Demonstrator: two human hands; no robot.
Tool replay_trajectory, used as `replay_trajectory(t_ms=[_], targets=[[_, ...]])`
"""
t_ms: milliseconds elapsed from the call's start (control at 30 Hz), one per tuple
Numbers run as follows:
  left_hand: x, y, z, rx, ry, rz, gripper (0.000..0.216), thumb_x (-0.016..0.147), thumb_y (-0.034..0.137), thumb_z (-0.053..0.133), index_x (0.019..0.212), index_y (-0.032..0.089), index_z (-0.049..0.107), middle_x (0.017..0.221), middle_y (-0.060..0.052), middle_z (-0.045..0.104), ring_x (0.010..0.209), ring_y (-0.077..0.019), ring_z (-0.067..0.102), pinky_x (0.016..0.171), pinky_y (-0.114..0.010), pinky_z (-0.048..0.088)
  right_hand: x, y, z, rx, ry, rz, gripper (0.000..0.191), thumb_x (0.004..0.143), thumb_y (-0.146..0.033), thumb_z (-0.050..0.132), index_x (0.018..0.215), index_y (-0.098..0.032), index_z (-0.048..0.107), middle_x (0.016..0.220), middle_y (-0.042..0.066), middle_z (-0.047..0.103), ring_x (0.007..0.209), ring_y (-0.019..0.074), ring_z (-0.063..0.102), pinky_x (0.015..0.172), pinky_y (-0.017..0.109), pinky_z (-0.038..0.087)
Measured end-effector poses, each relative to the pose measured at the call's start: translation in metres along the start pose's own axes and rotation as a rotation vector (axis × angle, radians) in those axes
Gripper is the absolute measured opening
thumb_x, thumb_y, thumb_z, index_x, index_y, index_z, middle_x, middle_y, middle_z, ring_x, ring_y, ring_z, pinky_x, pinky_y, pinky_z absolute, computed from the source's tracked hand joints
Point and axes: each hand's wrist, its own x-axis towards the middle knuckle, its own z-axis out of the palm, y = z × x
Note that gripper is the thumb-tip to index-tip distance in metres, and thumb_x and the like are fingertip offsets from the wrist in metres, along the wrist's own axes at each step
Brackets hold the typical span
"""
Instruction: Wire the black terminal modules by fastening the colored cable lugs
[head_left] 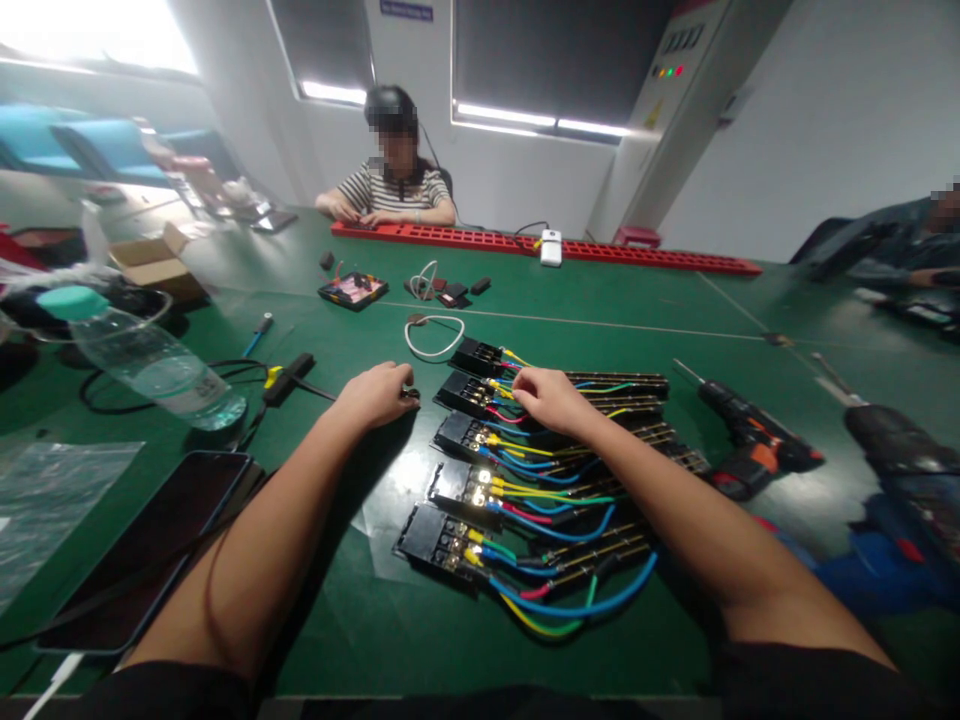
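Observation:
My left hand (377, 393) rests on the green table (585, 300), its fingers curled around a small dark part I cannot make out. My right hand (550, 398) lies on a row of several black terminal blocks (459, 480) with yellow, red, blue and green wires (555, 520). Its fingers are bent and pinch at the wires of the second block from the far end. The blocks lie side by side between my forearms.
A cordless screwdriver (750, 440) lies to the right, a water bottle (142, 360) and a phone (142, 550) to the left. A white cable loop (433, 338) and small parts lie farther back. A person in a striped shirt (394, 185) sits behind a red rail (540, 245).

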Motion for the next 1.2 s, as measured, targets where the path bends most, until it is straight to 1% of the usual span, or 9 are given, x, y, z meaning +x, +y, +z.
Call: replay_trajectory(t_ms=[167, 333, 433, 567, 733, 833, 933, 1100, 1200], targets=[[0.001, 0.001, 0.001, 0.002, -0.008, 0.012, 0.031, 0.089, 0.047, 0.056, 0.105, 0.022, 0.066, 0.109, -0.010, 0.067, 0.099, -0.0273, 0.067, 0.083, -0.034, 0.052, 0.001, 0.002, -0.002, -0.011, -0.058, -0.084, 0.017, 0.092, -0.022, 0.059, 0.083, -0.017, 0.073, 0.080, 0.004, 0.071, 0.073, 0.0161, 0.060, 0.070, 0.028, 0.038], [0.001, 0.001, -0.001, 0.004, -0.023, 0.020, 0.028, 0.088, 0.046, 0.056, 0.099, 0.024, 0.068, 0.106, -0.009, 0.069, 0.099, -0.0277, 0.067, 0.081, -0.034, 0.051, 0.007, 0.005, -0.007, 0.035, -0.017, -0.019, 0.014, 0.089, -0.019, 0.060, 0.087, -0.017, 0.074, 0.081, 0.004, 0.072, 0.074, 0.0155, 0.061, 0.070, 0.027, 0.040], [0.001, 0.002, -0.002, 0.012, -0.022, 0.015, 0.028, 0.088, 0.046, 0.055, 0.099, 0.024, 0.069, 0.106, -0.009, 0.070, 0.097, -0.0265, 0.067, 0.081, -0.033, 0.051, 0.012, 0.009, -0.014, 0.103, -0.026, 0.018, 0.018, 0.091, -0.026, 0.058, 0.088, -0.016, 0.073, 0.077, 0.003, 0.071, 0.071, 0.0155, 0.061, 0.067, 0.027, 0.041], [0.001, 0.002, -0.002, 0.013, -0.019, 0.022, 0.028, 0.088, 0.045, 0.055, 0.100, 0.024, 0.070, 0.106, -0.009, 0.071, 0.098, -0.0260, 0.067, 0.083, -0.032, 0.051, 0.017, 0.013, -0.026, 0.184, -0.164, -0.001, 0.023, 0.089, -0.035, 0.061, 0.090, -0.016, 0.074, 0.078, 0.004, 0.071, 0.070, 0.0162, 0.061, 0.067, 0.028, 0.042], [0.002, 0.001, 0.000, 0.019, -0.021, 0.019, 0.029, 0.086, 0.045, 0.055, 0.098, 0.024, 0.071, 0.104, -0.009, 0.071, 0.096, -0.0268, 0.067, 0.080, -0.032, 0.051, 0.016, 0.013, -0.031, 0.094, -0.357, -0.081, 0.014, 0.081, -0.031, 0.071, 0.084, -0.017, 0.072, 0.081, 0.003, 0.071, 0.074, 0.0158, 0.059, 0.070, 0.028, 0.041], [0.003, 0.001, 0.000, 0.021, -0.017, 0.015, 0.029, 0.085, 0.045, 0.054, 0.098, 0.024, 0.071, 0.103, -0.010, 0.071, 0.094, -0.0274, 0.067, 0.077, -0.033, 0.050, 0.015, 0.012, -0.029, 0.009, -0.370, -0.096, 0.012, 0.083, -0.027, 0.065, 0.075, -0.018, 0.066, 0.072, 0.000, 0.062, 0.067, 0.0140, 0.051, 0.065, 0.028, 0.036], [0.003, 0.001, 0.001, 0.013, -0.012, 0.023, 0.030, 0.085, 0.046, 0.054, 0.098, 0.024, 0.071, 0.103, -0.010, 0.071, 0.093, -0.0283, 0.067, 0.076, -0.034, 0.050, 0.014, 0.013, -0.029, 0.025, -0.375, -0.119, 0.014, 0.085, -0.029, 0.062, 0.075, -0.018, 0.062, 0.070, -0.001, 0.057, 0.066, 0.0135, 0.048, 0.065, 0.028, 0.034], [0.005, -0.002, 0.005, 0.011, 0.001, 0.028, 0.030, 0.085, 0.046, 0.054, 0.097, 0.024, 0.071, 0.102, -0.010, 0.071, 0.093, -0.0283, 0.067, 0.075, -0.033, 0.049, 0.014, 0.021, -0.035, 0.094, -0.363, -0.138, 0.014, 0.085, -0.030, 0.060, 0.079, -0.018, 0.063, 0.070, -0.001, 0.058, 0.068, 0.0144, 0.048, 0.067, 0.028, 0.034], [0.006, -0.003, 0.006, 0.010, 0.003, 0.034, 0.029, 0.086, 0.046, 0.054, 0.096, 0.024, 0.070, 0.102, -0.010, 0.071, 0.092, -0.0280, 0.067, 0.075, -0.034, 0.048, 0.014, 0.025, -0.038, 0.156, -0.422, -0.164, 0.016, 0.085, -0.033, 0.062, 0.080, -0.018, 0.064, 0.073, 0.000, 0.061, 0.071, 0.0151, 0.050, 0.068, 0.028, 0.037]])
